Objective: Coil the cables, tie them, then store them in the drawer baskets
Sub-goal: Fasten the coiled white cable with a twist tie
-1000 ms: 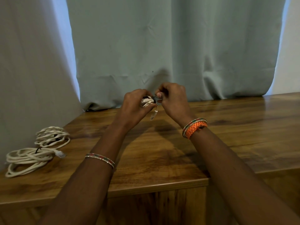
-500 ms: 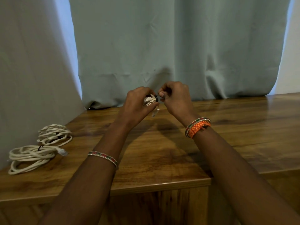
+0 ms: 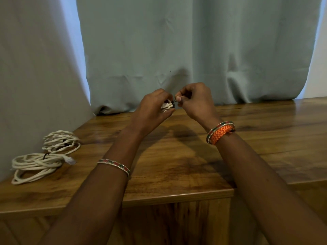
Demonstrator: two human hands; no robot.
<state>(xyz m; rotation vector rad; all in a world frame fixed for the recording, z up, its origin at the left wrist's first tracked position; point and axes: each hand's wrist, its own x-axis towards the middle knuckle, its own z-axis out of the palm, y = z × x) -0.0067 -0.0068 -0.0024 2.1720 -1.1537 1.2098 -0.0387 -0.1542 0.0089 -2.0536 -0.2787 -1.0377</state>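
A small white coiled cable (image 3: pixel 166 106) sits bunched in the left hand (image 3: pixel 153 107) above the table (image 3: pixel 177 163), while the right hand (image 3: pixel 195 101), at its 3 o'clock, pinches a dark tie (image 3: pixel 174 104).

Two hands tying a small white cable bundle above a wooden tabletop

The left hand (image 3: pixel 152 110) curls round a small coiled white cable (image 3: pixel 167 105), held clear of the glossy brown wooden tabletop (image 3: pixel 177 167); at its 3 o'clock the right hand (image 3: pixel 196 101) pinches a thin dark tie (image 3: pixel 175 103) touching the coil. At 9 o'clock on the tabletop lie two larger coiled cream cables (image 3: pixel 44 156), each bound with a dark tie, near a pale green curtain (image 3: pixel 185 46) hanging at 12 o'clock
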